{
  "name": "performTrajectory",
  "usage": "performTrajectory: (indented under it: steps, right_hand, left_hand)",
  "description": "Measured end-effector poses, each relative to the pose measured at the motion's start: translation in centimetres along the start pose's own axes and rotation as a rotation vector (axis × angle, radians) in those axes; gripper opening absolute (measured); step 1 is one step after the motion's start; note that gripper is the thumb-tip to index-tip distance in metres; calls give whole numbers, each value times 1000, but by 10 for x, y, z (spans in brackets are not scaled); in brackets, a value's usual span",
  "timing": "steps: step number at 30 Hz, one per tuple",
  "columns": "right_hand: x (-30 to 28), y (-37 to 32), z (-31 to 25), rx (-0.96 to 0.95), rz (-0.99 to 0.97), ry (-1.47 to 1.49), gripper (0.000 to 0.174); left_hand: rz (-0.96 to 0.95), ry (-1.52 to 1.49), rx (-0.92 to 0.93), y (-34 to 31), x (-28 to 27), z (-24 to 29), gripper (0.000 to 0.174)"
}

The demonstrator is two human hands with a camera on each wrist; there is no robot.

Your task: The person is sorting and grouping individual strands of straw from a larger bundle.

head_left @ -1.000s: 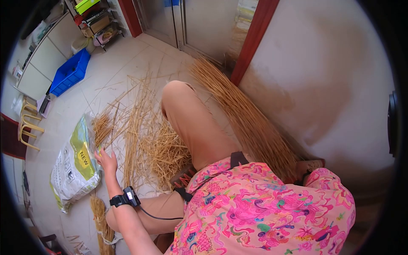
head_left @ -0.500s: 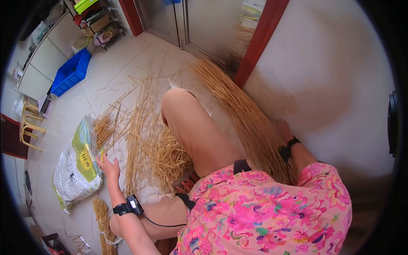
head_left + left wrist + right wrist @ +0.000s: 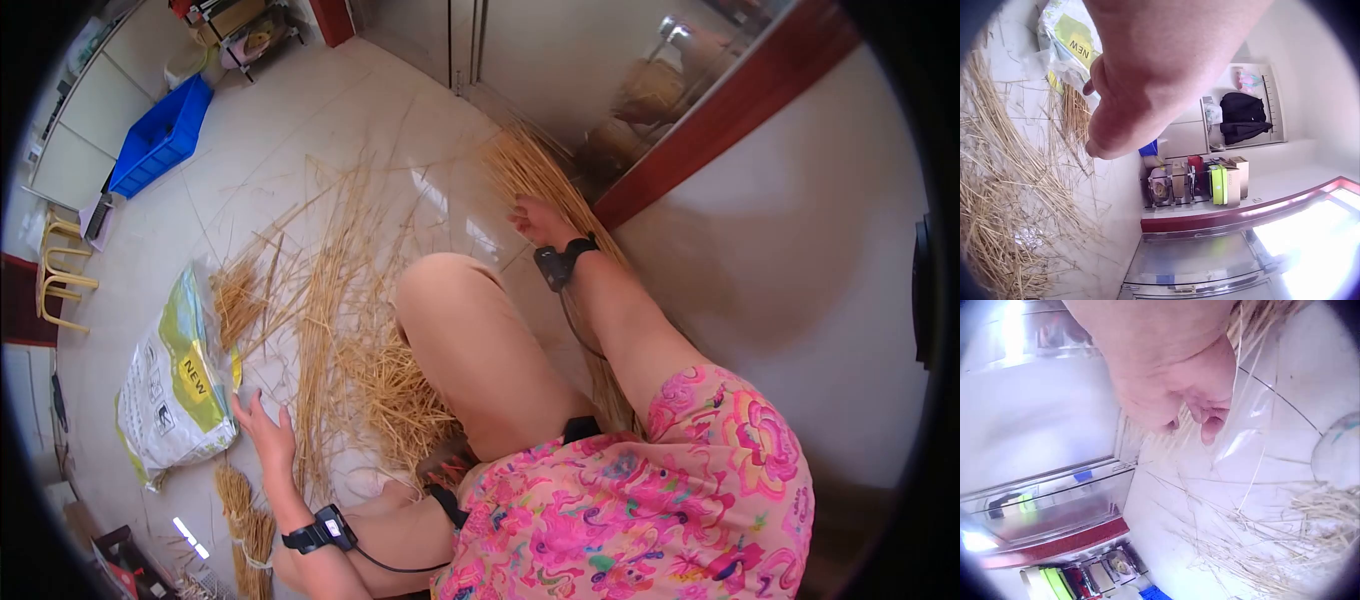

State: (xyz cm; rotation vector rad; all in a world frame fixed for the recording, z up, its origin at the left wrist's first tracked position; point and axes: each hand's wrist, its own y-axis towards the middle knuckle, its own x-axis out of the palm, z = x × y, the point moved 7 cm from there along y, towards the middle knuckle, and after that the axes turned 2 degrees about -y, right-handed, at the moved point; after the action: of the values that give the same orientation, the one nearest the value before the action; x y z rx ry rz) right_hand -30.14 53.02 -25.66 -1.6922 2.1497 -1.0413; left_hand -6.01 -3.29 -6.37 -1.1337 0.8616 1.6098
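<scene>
My right hand reaches to the far part of a long bundle of straw stalks beside the wall. In the right wrist view its fingers are curled, with straw stalks running along and behind the hand; the palm side is partly hidden. My left hand hovers beside a white and green plastic bag marked NEW, its fingers spread and nothing in them. A small sheaf of straw sticks out at the bag's far side.
Loose straw is heaped and scattered over the tiled floor, left of my raised knee. A tied straw bundle lies near my other leg. A blue crate and a yellow-legged stool stand far left. A red door frame borders the wall.
My right hand, first out of sight low by the bundle, has come up and moved forward along the straw to its far part. My left hand stays near the bag. The head view has shifted.
</scene>
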Motion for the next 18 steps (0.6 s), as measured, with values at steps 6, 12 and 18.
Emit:
performTrajectory:
  steps: [6, 12, 18]
  right_hand:
    - [46, 29, 26, 130, 56, 107, 30]
    - [73, 29, 6, -228, 142, -60, 19]
    - [179, -61, -36, -802, -169, -433, 29]
  left_hand:
    - [-78, -22, -77, -1, 6, 4, 54]
    - [-71, -44, -64, -2, 0, 8, 53]
    - [-85, 2, -30, -4, -7, 16, 55]
